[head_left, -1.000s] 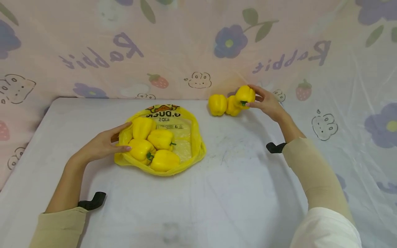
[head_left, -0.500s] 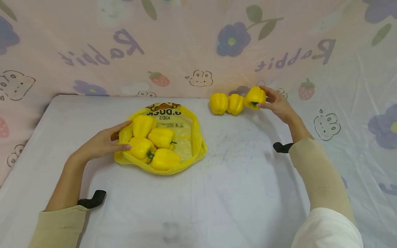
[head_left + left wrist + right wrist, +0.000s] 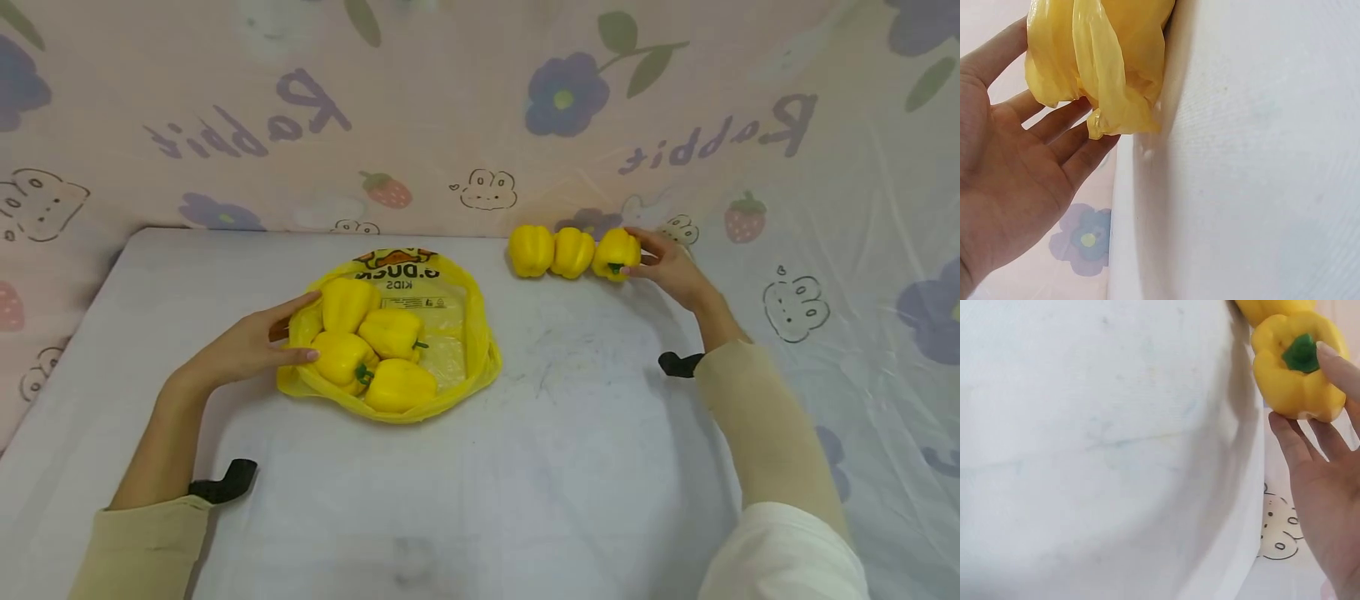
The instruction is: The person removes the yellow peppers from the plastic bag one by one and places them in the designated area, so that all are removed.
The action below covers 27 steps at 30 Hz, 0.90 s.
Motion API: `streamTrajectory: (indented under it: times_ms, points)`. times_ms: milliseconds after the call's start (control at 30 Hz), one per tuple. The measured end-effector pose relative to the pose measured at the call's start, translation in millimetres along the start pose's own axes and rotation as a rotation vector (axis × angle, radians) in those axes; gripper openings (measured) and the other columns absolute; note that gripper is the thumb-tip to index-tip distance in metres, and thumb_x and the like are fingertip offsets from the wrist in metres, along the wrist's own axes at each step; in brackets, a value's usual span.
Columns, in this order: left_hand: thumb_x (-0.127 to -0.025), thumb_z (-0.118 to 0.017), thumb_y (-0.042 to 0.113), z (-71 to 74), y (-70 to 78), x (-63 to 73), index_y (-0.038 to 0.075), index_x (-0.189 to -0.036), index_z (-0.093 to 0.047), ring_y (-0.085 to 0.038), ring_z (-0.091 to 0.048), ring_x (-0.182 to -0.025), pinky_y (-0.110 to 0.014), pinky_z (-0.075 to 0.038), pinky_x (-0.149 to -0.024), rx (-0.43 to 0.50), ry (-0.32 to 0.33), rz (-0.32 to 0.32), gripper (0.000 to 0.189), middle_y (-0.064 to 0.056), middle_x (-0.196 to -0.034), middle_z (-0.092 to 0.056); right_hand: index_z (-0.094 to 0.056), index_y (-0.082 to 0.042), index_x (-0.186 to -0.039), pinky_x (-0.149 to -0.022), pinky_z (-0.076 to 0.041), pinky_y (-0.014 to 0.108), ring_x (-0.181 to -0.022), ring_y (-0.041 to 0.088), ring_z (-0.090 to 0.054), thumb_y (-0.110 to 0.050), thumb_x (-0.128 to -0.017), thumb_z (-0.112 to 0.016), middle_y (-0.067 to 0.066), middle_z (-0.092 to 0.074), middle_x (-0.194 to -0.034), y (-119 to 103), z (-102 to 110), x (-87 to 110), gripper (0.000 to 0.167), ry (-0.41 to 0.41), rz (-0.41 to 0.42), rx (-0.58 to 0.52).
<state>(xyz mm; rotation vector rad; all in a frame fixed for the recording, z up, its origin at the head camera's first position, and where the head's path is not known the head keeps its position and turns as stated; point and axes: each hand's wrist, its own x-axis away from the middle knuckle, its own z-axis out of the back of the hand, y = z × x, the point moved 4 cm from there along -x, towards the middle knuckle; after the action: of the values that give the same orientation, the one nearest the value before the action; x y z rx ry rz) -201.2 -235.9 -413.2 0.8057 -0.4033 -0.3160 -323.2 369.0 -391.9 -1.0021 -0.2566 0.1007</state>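
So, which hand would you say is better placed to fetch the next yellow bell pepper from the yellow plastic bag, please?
Probably the right hand, though farther: its yellow bell pepper appears set on the white table, so it could let go, while the left hand grips the yellow plastic bag.

The left hand [image 3: 243, 346] held the side of an open yellow bag [image 3: 480, 362] containing 4 yellow peppers [image 3: 401, 386]. Near the back edge of the white table [image 3: 555, 467], the right hand [image 3: 675, 271] gripped the rightmost pepper [image 3: 615, 250] in a row of 3.

Peppers [image 3: 532, 252] yel; bag [image 3: 482, 350] yel; backdrop [image 3: 420, 100] pnk, floral
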Motion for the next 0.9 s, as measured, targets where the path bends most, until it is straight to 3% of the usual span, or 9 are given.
streamTrajectory:
  times_ms: [233,367,633,900]
  points:
    - [-0.091,-0.071,0.041,-0.7,0.4,1.8,0.019,-0.160,-0.019,-0.047,-0.028,-0.143,-0.066,-0.027,-0.111,0.003,-0.009,0.009,0.090,-0.019,-0.162,-0.020,-0.024,-0.020,-0.159,-0.119,-0.023,0.054,-0.148,0.039,-0.021,-0.009,-0.095,-0.067,0.007,-0.014,-0.166,-0.9,-9.9,2.0,0.078,-0.009,-0.050,-0.054]
    - [-0.091,-0.071,0.041,-0.7,0.3,2.3,0.018,-0.160,-0.019,-0.047,-0.029,-0.142,-0.066,-0.028,-0.111,-0.003,-0.008,0.007,0.089,-0.020,-0.162,-0.021,-0.019,-0.020,-0.160,-0.119,-0.022,0.053,-0.149,0.039,-0.017,-0.011,-0.096,-0.066,0.006,-0.010,-0.167,1.2,-17.1,2.9,0.080,0.000,-0.066,-0.082]
    - [-0.091,-0.072,0.039,-1.9,2.6,0.1,0.016,-0.160,-0.020,-0.048,-0.028,-0.142,-0.065,-0.027,-0.112,0.000,-0.007,0.007,0.089,-0.021,-0.162,-0.021,-0.020,-0.018,-0.160,-0.118,-0.026,0.049,-0.143,0.035,-0.028,-0.024,-0.098,-0.064,0.005,-0.018,-0.165,-2.4,-30.3,1.0,0.076,0.097,-0.041,-0.102]
    - [-0.091,-0.072,0.037,-2.0,2.5,-0.3,0.015,-0.160,-0.020,-0.048,-0.028,-0.142,-0.065,-0.028,-0.112,0.001,-0.004,0.002,0.089,-0.022,-0.161,-0.021,-0.021,-0.016,-0.160,-0.122,-0.019,0.045,-0.148,0.030,-0.021,-0.022,-0.098,-0.065,0.006,-0.017,-0.166,-6.0,-35.3,0.5,0.076,0.158,-0.026,-0.145]
